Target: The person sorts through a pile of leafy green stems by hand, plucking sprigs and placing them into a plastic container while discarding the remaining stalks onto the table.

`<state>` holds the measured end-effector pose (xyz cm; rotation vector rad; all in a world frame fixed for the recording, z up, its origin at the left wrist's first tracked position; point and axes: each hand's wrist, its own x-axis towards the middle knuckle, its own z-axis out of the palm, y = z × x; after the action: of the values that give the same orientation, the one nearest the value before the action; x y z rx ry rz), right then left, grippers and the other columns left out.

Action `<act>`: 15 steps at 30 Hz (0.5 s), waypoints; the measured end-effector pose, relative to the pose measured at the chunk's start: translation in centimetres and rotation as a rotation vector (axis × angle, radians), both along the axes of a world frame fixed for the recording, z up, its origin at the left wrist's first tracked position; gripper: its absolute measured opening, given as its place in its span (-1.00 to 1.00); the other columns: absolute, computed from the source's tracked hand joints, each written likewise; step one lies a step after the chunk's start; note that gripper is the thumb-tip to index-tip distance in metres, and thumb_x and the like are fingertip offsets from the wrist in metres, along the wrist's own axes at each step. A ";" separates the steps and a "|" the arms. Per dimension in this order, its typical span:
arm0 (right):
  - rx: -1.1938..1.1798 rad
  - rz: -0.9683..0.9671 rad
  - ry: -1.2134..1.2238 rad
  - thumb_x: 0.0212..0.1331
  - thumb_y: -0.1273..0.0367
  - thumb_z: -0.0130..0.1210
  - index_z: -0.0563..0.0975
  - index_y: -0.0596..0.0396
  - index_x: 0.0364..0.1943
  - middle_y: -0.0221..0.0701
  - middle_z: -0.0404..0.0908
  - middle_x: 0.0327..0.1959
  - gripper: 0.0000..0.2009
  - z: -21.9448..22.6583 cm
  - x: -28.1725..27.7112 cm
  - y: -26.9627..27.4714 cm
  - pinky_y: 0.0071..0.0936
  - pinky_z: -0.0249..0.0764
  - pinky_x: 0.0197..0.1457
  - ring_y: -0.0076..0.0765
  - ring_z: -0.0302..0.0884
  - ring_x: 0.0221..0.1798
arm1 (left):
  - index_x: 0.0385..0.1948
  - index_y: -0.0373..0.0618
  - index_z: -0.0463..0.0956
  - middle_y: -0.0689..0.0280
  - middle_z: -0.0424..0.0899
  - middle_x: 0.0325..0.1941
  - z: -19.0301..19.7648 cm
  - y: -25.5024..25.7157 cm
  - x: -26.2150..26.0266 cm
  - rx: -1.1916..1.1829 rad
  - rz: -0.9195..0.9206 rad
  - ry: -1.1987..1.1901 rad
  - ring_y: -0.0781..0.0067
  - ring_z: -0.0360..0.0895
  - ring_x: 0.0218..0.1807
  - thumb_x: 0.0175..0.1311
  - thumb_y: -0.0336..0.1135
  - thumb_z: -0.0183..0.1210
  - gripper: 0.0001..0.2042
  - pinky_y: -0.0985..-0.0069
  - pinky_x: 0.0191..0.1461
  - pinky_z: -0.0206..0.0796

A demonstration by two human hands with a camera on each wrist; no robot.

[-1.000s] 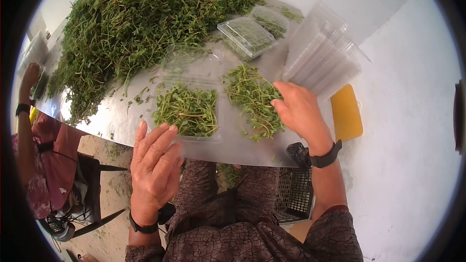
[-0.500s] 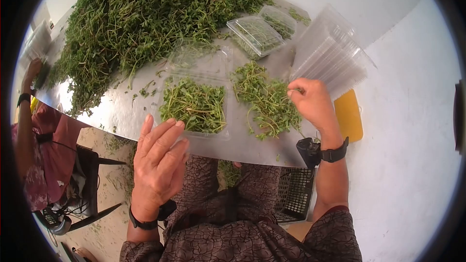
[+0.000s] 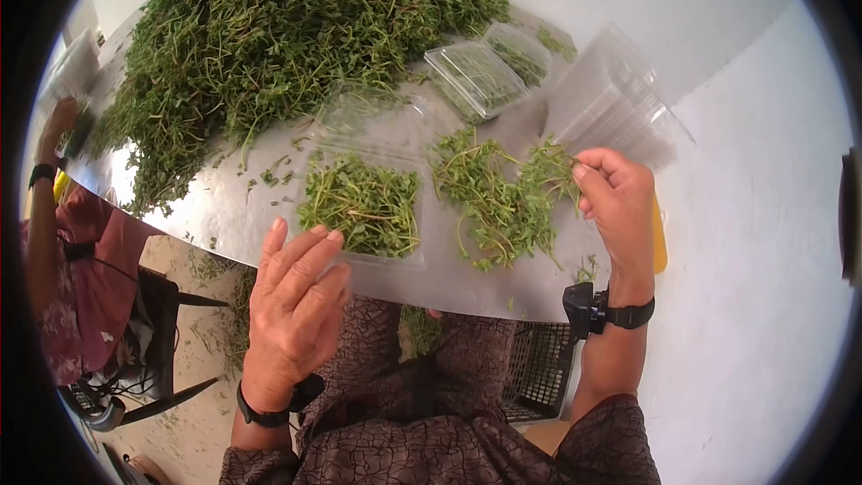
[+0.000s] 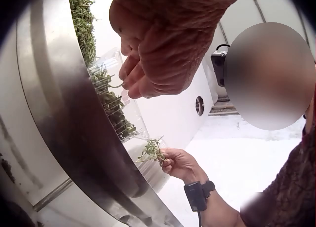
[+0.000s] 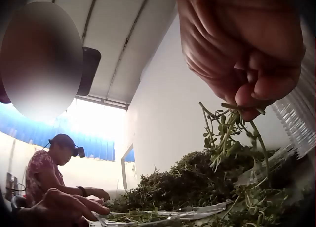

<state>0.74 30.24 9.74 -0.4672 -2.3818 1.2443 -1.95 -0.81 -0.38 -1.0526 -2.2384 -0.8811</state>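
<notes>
My right hand (image 3: 620, 207) pinches a small sprig of leafy greens (image 5: 224, 138) by its stems between thumb and fingertips, held up over the table's right side. Left of it, a loose bunch of the same greens (image 3: 494, 216) lies on the metal table. My left hand (image 3: 296, 305) is at the near left edge of a clear plastic clamshell box (image 3: 429, 216), its fingers loosely extended. Greens (image 3: 359, 207) fill the box's base, and its lid (image 3: 382, 117) lies folded back. In the left wrist view, a thin stem (image 4: 116, 85) shows beside the left fingertips.
A large heap of greens (image 3: 278, 45) covers the table's back left. Behind the bunch sits a closed filled box (image 3: 476, 76), with another filled box (image 3: 521, 49) beside it. Nested clear boxes (image 3: 615, 103) stand at the right wall. Another person's arm (image 3: 49, 139) is at far left.
My right hand has moved right, away from the loose bunch, and now holds a sprig drawn out from it. The left hand has stayed nearly still by the box.
</notes>
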 end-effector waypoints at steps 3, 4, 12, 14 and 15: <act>-0.073 0.042 0.049 0.17 0.48 0.12 0.60 0.27 -0.30 -0.61 0.47 -0.60 -0.88 0.3 0.1 -0.5 -0.69 0.22 -0.53 -0.74 0.35 -0.58 | -0.31 -0.19 0.54 0.18 0.58 0.08 0.0 -0.1 -0.1 0.015 -0.004 -0.007 0.10 0.51 0.18 -0.12 -0.62 0.27 -0.74 -0.07 0.43 0.11; -0.073 0.046 0.048 0.17 0.48 0.12 0.60 0.27 -0.30 -0.61 0.47 -0.60 -0.88 0.4 0.1 -0.6 -0.69 0.22 -0.53 -0.74 0.35 -0.58 | -0.31 -0.19 0.54 0.18 0.58 0.08 0.0 -0.1 -0.1 0.016 -0.001 -0.008 0.10 0.51 0.18 -0.12 -0.62 0.27 -0.74 -0.07 0.43 0.11; 0.409 -0.026 0.035 0.19 0.47 0.12 0.63 0.24 -0.35 -0.60 0.48 -0.62 -0.89 -0.7 0.1 0.2 -0.69 0.24 -0.54 -0.75 0.32 -0.60 | -0.27 -0.19 0.56 0.16 0.58 0.10 0.9 -0.4 -0.1 0.043 -0.022 -0.008 0.07 0.50 0.19 -0.15 -0.61 0.27 -0.69 -0.07 0.42 0.13; 0.255 -0.076 0.077 0.19 0.46 0.12 0.62 0.24 -0.34 -0.59 0.49 -0.62 -0.89 0.2 0.4 0.1 -0.69 0.26 -0.53 -0.74 0.33 -0.60 | -0.26 -0.20 0.57 0.14 0.60 0.08 1.3 -0.5 -0.1 0.076 -0.041 -0.018 0.05 0.52 0.17 -0.15 -0.61 0.27 -0.69 -0.07 0.40 0.14; 0.097 -0.133 0.122 0.20 0.46 0.12 0.62 0.24 -0.32 -0.59 0.49 -0.61 -0.88 0.6 0.6 0.1 -0.69 0.27 -0.52 -0.74 0.34 -0.59 | -0.26 -0.21 0.57 0.12 0.61 0.06 1.6 -0.5 -0.1 0.107 -0.068 -0.023 0.03 0.53 0.16 -0.16 -0.60 0.27 -0.69 -0.06 0.39 0.15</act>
<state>1.38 30.30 10.32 -0.4960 -2.2581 1.0626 -2.07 -1.31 1.21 -1.0790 -2.1588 -1.0347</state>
